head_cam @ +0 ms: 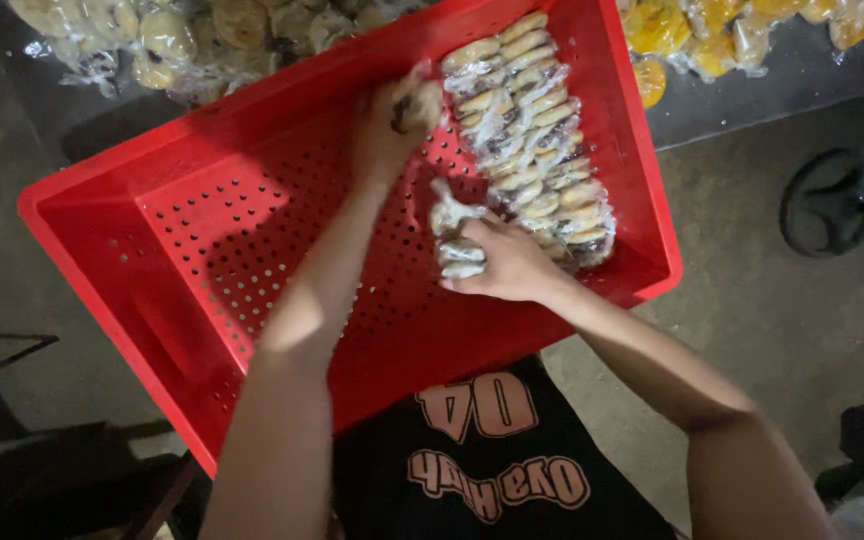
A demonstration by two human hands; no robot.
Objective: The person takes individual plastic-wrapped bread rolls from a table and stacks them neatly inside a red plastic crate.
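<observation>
A big red perforated plastic crate (202, 230) lies tilted in front of me. Along its right side runs a row of clear-wrapped packs of pale round buns (537, 140). My left hand (387, 120) reaches to the crate's far edge and grips one wrapped pack (420, 100). My right hand (507, 262) is lower, beside the row, closed on another wrapped pack (457, 240) whose twisted plastic end sticks up.
Behind the crate, a dark table (752, 95) carries piles of bagged pale buns (172, 35) at the left and bagged yellow buns (692, 35) at the right. A black wheel (832, 205) stands on the concrete floor at the right. Dark furniture sits at the lower left.
</observation>
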